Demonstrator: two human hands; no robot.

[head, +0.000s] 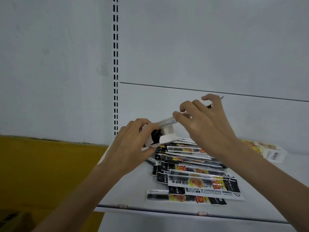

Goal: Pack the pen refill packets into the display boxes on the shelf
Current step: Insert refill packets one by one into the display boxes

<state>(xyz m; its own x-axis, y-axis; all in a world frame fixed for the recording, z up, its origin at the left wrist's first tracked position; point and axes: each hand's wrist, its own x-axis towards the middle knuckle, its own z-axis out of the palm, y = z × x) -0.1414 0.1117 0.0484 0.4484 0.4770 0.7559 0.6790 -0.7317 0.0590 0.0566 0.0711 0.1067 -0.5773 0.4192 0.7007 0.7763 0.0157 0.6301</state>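
A heap of several long black, white and yellow pen refill packets (194, 174) lies on the white shelf (127, 186). Above its left end my left hand (132, 144) grips a small white display box (164, 137) with open flaps, tilted on its side. My right hand (204, 121) holds one refill packet (167, 122) by its far part, and the packet's near end sits at the box opening beside my left thumb. The packet's middle is hidden under my right fingers.
A flattened yellow and white box (264, 148) lies at the back right of the shelf. The shelf's front rail (167, 210) carries small red tags. A slotted upright (115, 67) runs up the back wall. A yellow surface (41, 173) lies lower left.
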